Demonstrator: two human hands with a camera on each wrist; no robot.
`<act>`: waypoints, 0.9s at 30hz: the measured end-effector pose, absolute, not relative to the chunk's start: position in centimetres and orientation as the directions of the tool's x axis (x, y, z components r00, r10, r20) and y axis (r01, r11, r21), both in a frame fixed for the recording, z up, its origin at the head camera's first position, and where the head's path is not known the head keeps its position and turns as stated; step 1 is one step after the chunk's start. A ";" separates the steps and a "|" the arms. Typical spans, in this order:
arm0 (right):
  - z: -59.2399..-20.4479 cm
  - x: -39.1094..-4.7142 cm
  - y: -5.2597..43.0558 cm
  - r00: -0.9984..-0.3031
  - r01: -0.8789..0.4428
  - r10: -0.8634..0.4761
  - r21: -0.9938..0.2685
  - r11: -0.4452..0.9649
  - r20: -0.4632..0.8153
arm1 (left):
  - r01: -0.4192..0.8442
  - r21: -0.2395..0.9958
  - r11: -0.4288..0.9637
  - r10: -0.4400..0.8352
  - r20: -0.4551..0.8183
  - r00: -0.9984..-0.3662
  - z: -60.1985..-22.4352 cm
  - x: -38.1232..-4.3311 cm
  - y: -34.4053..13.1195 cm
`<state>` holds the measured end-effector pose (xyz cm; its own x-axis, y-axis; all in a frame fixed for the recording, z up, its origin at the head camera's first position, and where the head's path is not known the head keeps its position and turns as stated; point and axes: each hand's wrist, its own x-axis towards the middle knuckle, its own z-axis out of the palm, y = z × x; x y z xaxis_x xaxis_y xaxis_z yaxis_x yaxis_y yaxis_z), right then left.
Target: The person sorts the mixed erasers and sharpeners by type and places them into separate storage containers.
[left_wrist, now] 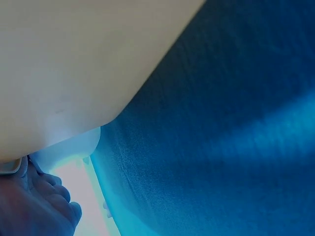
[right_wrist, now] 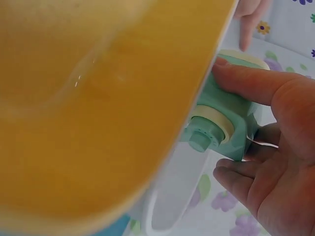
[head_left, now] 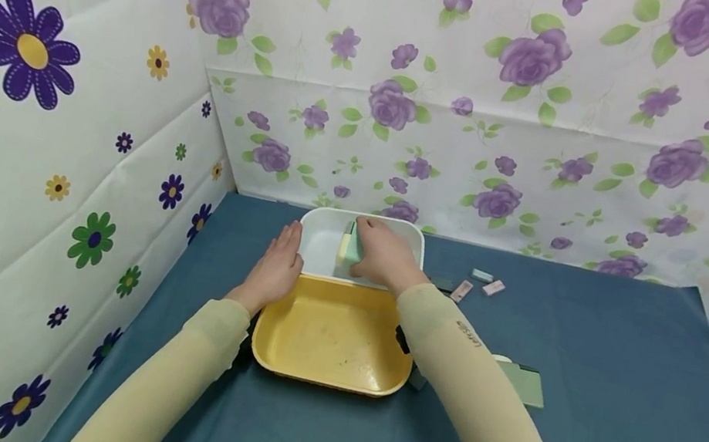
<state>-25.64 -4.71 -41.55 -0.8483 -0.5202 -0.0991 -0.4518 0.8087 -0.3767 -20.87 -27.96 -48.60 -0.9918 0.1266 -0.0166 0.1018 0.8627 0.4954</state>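
My right hand [head_left: 384,253] grips a boxy green and cream item [right_wrist: 224,103] with a round, stepped green knob [right_wrist: 204,135] on one face. In the right wrist view the thumb lies along one side and fingers wrap the other. The head view shows this item upright inside the white tray [head_left: 320,243]. My left hand [head_left: 276,270] rests at the left rim where the white tray meets the yellow tray [head_left: 335,335], its fingers straight and together. In the left wrist view the left hand [left_wrist: 39,206] shows at the lower left, beside the tray.
The yellow tray stands directly in front of the white one on a blue cloth [head_left: 304,439]. To the right lie small pink pieces [head_left: 493,287], a pale small block [head_left: 482,275] and a flat green piece [head_left: 527,387], partly behind the sleeve. Flowered sheets [head_left: 374,146] hang behind and left.
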 end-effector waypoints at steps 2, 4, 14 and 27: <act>-41.7 -25.7 -5.3 -0.850 -0.448 -0.517 -0.379 0.810 -0.101 | 0.105 0.497 0.861 0.125 -0.007 -0.992 -48.6 -20.9 -28.0; -41.9 -25.8 -5.8 -0.851 -0.443 -0.514 -0.380 0.812 -0.106 | 0.108 0.498 0.861 0.123 0.003 -0.992 -48.6 -20.9 -28.0; -43.1 -26.3 -7.5 -0.859 -0.406 -0.490 -0.385 0.829 -0.150 | 0.100 0.500 0.860 0.116 -0.001 -0.993 -48.7 -20.9 -27.9; -44.0 -26.3 -8.5 -0.867 -0.383 -0.473 -0.399 0.833 -0.157 | 0.104 0.500 0.860 0.111 0.016 -0.994 -48.9 -20.9 -28.0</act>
<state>-26.33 -8.46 -43.96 -0.8668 -0.4734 -0.1570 -0.3826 0.8331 -0.3994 -20.91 -27.99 -48.93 -0.9937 0.1107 0.0163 0.1040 0.8599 0.4998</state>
